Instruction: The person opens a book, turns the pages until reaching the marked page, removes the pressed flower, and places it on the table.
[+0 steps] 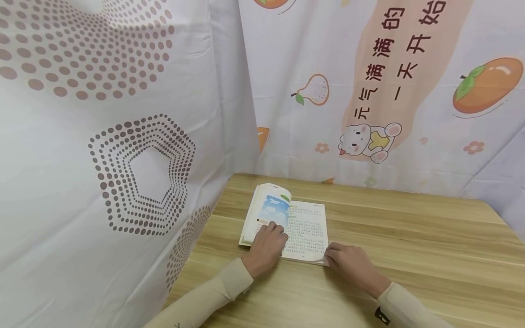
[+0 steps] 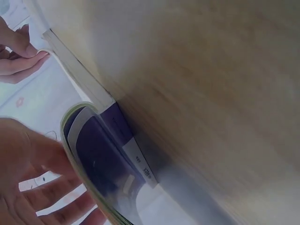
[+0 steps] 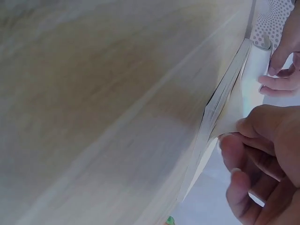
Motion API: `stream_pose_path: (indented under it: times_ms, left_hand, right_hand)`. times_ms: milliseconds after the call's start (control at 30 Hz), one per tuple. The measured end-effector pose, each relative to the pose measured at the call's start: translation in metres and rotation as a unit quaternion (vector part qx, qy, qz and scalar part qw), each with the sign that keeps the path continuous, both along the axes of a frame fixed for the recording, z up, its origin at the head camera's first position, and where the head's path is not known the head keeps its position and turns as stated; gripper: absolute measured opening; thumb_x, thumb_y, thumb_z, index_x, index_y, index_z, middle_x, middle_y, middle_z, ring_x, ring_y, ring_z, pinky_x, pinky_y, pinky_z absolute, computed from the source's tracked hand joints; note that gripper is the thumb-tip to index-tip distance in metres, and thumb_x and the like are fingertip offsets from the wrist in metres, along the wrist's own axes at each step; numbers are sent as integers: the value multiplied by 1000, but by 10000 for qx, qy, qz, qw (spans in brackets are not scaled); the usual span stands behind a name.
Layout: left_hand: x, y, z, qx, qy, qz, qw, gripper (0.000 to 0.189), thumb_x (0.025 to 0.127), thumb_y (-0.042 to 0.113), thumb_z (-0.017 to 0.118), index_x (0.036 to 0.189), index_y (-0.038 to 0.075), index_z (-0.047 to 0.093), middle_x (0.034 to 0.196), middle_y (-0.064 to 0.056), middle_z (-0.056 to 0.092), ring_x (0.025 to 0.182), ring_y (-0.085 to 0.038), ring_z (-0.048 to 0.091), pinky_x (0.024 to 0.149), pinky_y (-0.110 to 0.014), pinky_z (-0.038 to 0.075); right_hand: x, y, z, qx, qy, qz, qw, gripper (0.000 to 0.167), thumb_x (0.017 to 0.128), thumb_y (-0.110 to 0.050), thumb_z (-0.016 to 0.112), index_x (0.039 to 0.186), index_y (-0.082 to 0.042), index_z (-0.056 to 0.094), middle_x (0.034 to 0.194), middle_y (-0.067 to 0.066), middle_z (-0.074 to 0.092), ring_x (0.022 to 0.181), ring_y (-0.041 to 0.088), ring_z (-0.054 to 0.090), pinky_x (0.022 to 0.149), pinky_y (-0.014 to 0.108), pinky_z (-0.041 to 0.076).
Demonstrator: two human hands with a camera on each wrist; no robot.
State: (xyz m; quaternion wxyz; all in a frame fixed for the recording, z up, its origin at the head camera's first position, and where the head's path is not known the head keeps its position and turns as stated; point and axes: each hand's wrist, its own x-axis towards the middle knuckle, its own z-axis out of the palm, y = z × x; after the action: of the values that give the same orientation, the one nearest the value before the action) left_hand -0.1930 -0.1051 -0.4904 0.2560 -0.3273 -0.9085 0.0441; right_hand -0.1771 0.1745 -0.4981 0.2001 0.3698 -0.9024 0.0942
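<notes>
An open book (image 1: 305,232) lies on the table, its left page bulging up with a blue sky picture and its right page full of printed text. My left hand (image 1: 266,248) rests on the lower part of the left page, near the fold. In the left wrist view its fingers (image 2: 70,201) lie spread against the curved pages, and the dark blue spine (image 2: 117,124) shows underneath. At the lower right corner, my right hand (image 1: 354,264) pinches a page (image 3: 229,117) between thumb and forefinger. That corner is lifted off the pages below.
The wooden table (image 1: 430,237) stretches to the right of the book. A white curtain with brown dots (image 1: 143,173) hangs close along the left side. Behind the table hangs a printed cloth (image 1: 283,123) with fruit, a cartoon bear and Chinese characters.
</notes>
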Motion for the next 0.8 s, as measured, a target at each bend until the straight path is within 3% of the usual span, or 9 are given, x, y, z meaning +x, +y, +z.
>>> stream_pose_path:
  times_ms: [133, 333, 400, 500, 600, 700, 800]
  left_hand:
    - [0, 2, -1, -45, -126, -174, 9998, 17, 90, 2, 70, 82, 16, 74, 88, 2, 66, 85, -18, 52, 75, -30, 43]
    - [1, 6, -3, -158, 104, -373, 9991, 12, 89, 7, 72, 82, 16, 75, 88, 2, 68, 85, -18, 54, 74, -31, 45]
    - [1, 7, -4, -200, 91, -305, 9993, 11, 91, 17, 72, 80, 17, 74, 87, 3, 68, 85, -18, 53, 75, -32, 45]
    - [2, 8, -5, -263, -64, -163, 9995, 27, 93, 41, 73, 80, 18, 73, 87, 3, 67, 87, -18, 53, 76, -33, 44]
    - [2, 8, -5, -325, -119, -87, 9994, 45, 85, 64, 72, 82, 19, 74, 87, 4, 67, 87, -18, 52, 76, -32, 44]
    - [2, 8, -5, -390, -46, -62, 9992, 53, 78, 72, 70, 81, 19, 75, 87, 4, 66, 86, -17, 52, 75, -31, 44]
    - [3, 8, -4, -438, -50, -48, 9990, 54, 79, 72, 69, 82, 19, 75, 87, 4, 66, 86, -18, 52, 75, -31, 44]
  right_hand:
    - [-1, 0, 0, -91, 50, 3, 9999, 8, 81, -10, 84, 87, -12, 79, 88, -5, 74, 73, 12, 71, 58, 27, 55]
    - [-2, 0, 1, -436, 232, 127, 9987, 12, 76, -4, 83, 82, -14, 78, 83, -8, 73, 70, 7, 69, 54, 25, 53]
    - [-3, 0, 1, -526, 297, 170, 9980, 14, 75, -3, 83, 81, -15, 78, 82, -8, 73, 69, 6, 68, 53, 25, 52]
    - [-3, 0, 1, -599, 344, 209, 9974, 16, 74, -2, 84, 80, -15, 78, 81, -9, 73, 69, 6, 68, 53, 25, 53]
    - [-3, 0, 2, -619, 266, 185, 9976, 15, 74, -3, 84, 80, -15, 78, 82, -8, 73, 69, 7, 69, 54, 25, 53]
    - [-2, 1, 3, -620, 104, 86, 9980, 15, 75, -4, 85, 81, -15, 78, 82, -9, 73, 69, 6, 68, 54, 25, 53]
    - [-2, 1, 3, -615, -120, -79, 9980, 13, 77, -6, 86, 82, -16, 78, 85, -8, 74, 71, 7, 68, 56, 26, 54]
